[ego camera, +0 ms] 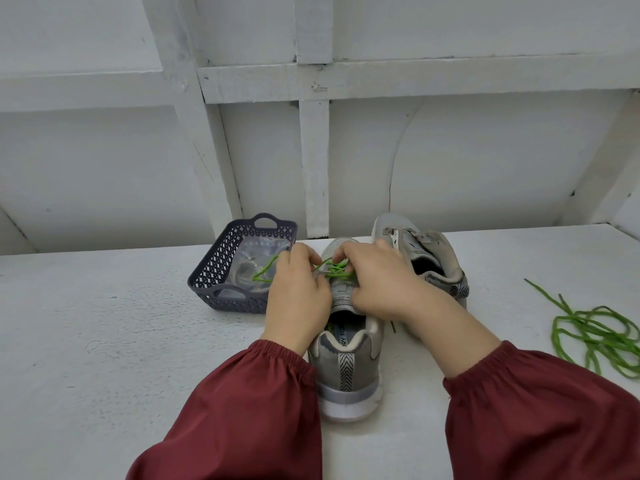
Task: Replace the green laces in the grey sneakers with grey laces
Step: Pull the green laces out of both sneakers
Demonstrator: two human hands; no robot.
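Head view showed both hands bent over the near sneaker (pixel 346 368), which stood heel toward the person on the white table (pixel 104 341). The left hand (pixel 298 289) had its fingers curled, pinching the green lace (pixel 337 268) at the eyelets, one strand trailing out over the basket (pixel 221 265). The right hand (pixel 377 278) curled its fingertips onto the same lace from the other side. A second sneaker (pixel 429 258) stood just behind, and a loose green lace (pixel 595 334) lay well apart to the right.
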